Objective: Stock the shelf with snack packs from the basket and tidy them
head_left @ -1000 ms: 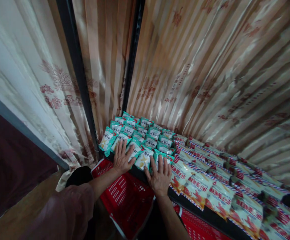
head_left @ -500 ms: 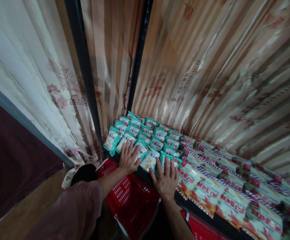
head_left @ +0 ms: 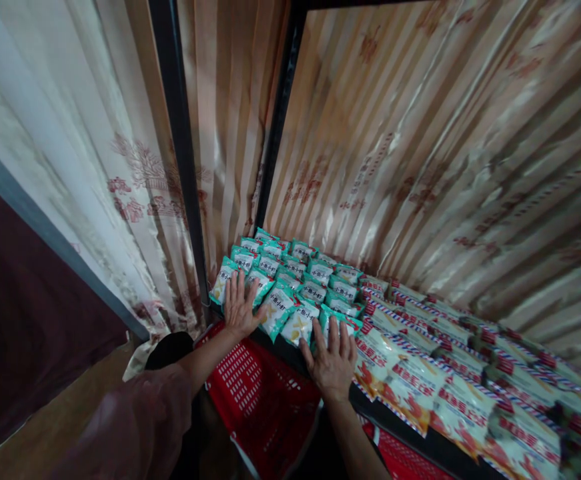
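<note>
Rows of small teal-and-white snack bags (head_left: 277, 308) with dark lettering stand on a dark shelf. My left hand (head_left: 241, 308) lies with fingers spread against the front bags toward the left end of the row, partly covering two of them. Flat on the front bag at the right end of the teal group rests my right hand (head_left: 333, 357), fingers spread and pointing away from me. A teal bag (head_left: 300, 321) with yellow pieces pictured on it shows between my hands. Neither hand is closed round anything.
Larger white, red and orange snack bags (head_left: 413, 380) fill the shelf to the right. Below the shelf edge sits a red plastic basket (head_left: 250, 393). Dark upright posts (head_left: 183, 133) and printed, pleated curtains (head_left: 395, 133) stand behind and at the left.
My left hand has slid left along the front row, uncovering the middle teal bag. My right hand stays on the same bag. The view has shifted slightly.
</note>
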Demonstrator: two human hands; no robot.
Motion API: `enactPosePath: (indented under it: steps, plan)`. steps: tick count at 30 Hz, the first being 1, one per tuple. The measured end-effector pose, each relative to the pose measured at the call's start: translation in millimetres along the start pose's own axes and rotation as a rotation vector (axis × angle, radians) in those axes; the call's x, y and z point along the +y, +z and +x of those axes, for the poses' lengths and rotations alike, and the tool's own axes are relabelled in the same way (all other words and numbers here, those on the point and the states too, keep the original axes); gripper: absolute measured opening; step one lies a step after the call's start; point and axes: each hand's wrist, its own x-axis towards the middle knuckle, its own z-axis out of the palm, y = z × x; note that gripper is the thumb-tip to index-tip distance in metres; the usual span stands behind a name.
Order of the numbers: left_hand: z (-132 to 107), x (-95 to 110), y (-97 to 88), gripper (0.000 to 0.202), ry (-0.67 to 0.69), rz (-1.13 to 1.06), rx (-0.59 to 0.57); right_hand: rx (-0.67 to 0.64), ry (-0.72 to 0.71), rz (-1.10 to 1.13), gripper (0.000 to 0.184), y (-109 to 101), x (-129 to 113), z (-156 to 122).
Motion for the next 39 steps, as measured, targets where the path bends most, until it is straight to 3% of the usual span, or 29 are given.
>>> enactPosePath:
  steps: [10, 18, 25, 28, 32, 39]
  plan:
    - [-3, 0, 23.4, 0.066, 0.036, -0.019, -0.049, -0.026, 0.017, 0.034, 0.060, -1, 1, 0]
    - [-4, 0, 24.4, 0.064, 0.040, -0.021, -0.086, -0.063, 0.048, 0.054, 0.057, -2, 0, -1]
    - [-4, 0, 21.0, 0.063, 0.056, -0.054, -0.011, -0.096, 0.055, 0.011, 0.052, -4, 0, -1]
    - [-6, 5, 15.6, 0.064, 0.102, -0.074, 0.027, -0.114, 0.077, 0.025, 0.051, -6, -1, -1]
    - [-10, 21, 11.7, 0.061, 0.235, -0.112, -0.005, -0.122, 0.087, 0.050, 0.051, -8, -1, -1]
    - [-11, 35, 22.3, 0.057, 0.298, -0.113, -0.083, -0.144, 0.108, 0.086, 0.053, -9, 0, -1]
